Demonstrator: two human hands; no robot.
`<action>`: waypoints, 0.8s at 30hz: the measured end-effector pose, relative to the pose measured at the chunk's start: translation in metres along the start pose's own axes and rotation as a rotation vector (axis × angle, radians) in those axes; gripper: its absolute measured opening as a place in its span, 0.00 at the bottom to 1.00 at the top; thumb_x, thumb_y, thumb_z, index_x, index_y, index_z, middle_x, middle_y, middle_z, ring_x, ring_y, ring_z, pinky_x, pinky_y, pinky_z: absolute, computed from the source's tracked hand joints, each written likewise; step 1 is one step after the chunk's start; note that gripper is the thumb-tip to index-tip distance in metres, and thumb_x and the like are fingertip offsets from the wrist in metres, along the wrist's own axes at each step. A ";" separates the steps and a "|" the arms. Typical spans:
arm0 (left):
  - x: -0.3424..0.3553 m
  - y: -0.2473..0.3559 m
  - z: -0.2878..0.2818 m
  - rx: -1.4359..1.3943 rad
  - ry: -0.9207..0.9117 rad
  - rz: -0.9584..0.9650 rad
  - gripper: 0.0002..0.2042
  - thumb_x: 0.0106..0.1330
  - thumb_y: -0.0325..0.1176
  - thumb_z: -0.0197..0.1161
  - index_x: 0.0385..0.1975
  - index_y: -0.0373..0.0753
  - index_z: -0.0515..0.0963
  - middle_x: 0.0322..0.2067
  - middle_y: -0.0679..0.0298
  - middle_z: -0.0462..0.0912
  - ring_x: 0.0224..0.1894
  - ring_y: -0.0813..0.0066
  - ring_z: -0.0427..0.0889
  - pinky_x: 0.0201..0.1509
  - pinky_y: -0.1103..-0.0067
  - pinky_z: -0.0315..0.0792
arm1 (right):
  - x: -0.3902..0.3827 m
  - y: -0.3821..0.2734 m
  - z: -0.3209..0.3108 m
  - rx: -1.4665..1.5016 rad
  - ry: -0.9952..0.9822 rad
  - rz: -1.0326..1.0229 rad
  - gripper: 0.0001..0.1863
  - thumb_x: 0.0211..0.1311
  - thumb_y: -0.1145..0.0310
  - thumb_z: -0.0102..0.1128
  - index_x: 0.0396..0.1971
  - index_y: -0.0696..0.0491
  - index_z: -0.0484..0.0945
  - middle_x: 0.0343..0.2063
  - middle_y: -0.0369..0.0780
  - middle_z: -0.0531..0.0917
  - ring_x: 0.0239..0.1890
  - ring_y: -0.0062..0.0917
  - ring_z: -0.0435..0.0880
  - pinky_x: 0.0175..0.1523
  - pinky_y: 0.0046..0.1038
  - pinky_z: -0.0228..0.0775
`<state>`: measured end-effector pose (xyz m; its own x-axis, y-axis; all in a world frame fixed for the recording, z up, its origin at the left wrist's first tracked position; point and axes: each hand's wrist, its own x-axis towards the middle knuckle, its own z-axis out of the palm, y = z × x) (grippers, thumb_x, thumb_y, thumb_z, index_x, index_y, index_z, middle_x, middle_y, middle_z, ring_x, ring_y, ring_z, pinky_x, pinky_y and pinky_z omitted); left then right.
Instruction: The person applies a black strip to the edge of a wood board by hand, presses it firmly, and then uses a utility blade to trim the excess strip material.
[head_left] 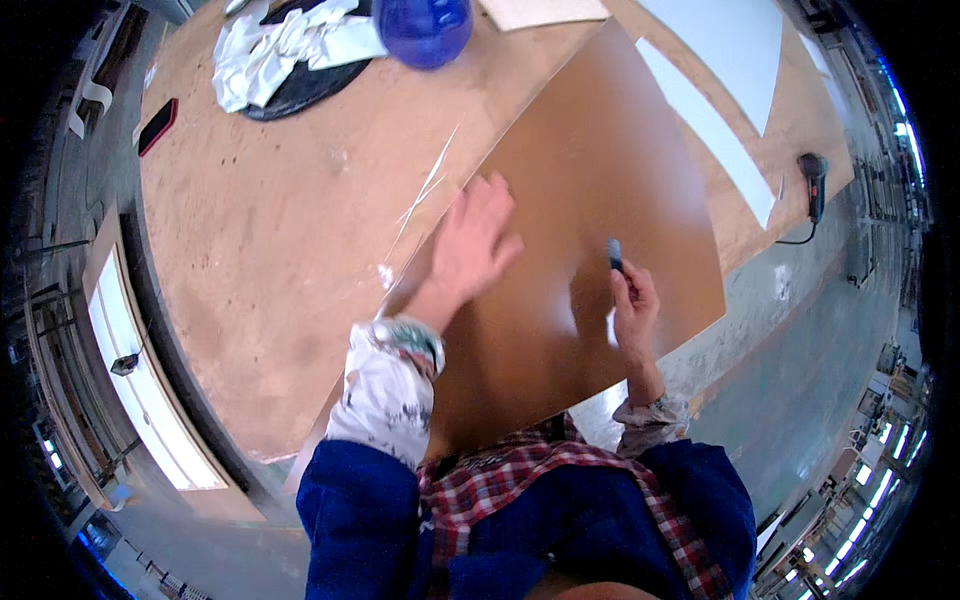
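Note:
A large glossy brown sheet (590,130) lies at a slant in front of me, its lower edge against my plaid apron. My left hand (474,238) is over the sheet's left edge, fingers spread and slightly blurred, holding nothing. Toward the sheet's right side, my right hand (634,300) grips a small dark hand tool with a flat greyish end (614,252). The tool points away from me; its exact kind is too small to make out. Thin whitish strips (428,185) rest on the table just left of the sheet's edge.
The brown wooden table (250,300) carries crumpled white cloth (290,50) on a black round piece (335,88), a blue rounded container (424,30) and a phone (158,127). White sheets (715,135) lie to the right, near a dark corded power tool (814,185). A white-and-brown panel (150,380) stands beyond the left edge.

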<state>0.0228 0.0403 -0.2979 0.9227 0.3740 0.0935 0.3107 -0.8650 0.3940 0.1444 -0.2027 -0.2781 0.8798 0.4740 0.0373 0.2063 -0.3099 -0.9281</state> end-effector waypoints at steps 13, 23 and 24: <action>0.088 -0.004 0.025 0.044 0.034 -0.037 0.29 0.66 0.47 0.51 0.61 0.33 0.62 0.67 0.58 0.56 0.69 0.63 0.52 0.72 0.64 0.44 | 0.202 0.041 -0.037 -0.314 0.193 -0.175 0.10 0.60 0.75 0.60 0.42 0.58 0.79 0.27 0.35 0.75 0.28 0.17 0.72 0.33 0.20 0.66; 0.088 -0.006 0.020 -0.112 0.060 -0.048 0.27 0.63 0.42 0.58 0.57 0.30 0.65 0.64 0.53 0.61 0.67 0.57 0.58 0.71 0.62 0.49 | 0.303 0.003 0.070 -0.431 -0.021 -0.368 0.09 0.58 0.71 0.59 0.40 0.51 0.81 0.30 0.43 0.77 0.34 0.37 0.77 0.39 0.33 0.70; 0.087 -0.007 0.020 -0.124 0.089 -0.031 0.28 0.62 0.41 0.58 0.57 0.29 0.65 0.64 0.51 0.61 0.67 0.55 0.59 0.70 0.61 0.50 | 0.322 0.005 0.072 -0.468 0.003 -0.374 0.10 0.58 0.70 0.59 0.40 0.51 0.81 0.31 0.42 0.78 0.36 0.37 0.77 0.41 0.34 0.70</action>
<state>0.1060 0.0722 -0.3111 0.8877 0.4326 0.1579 0.3028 -0.8066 0.5076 0.3975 0.0073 -0.2973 0.7119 0.6188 0.3320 0.6686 -0.4526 -0.5901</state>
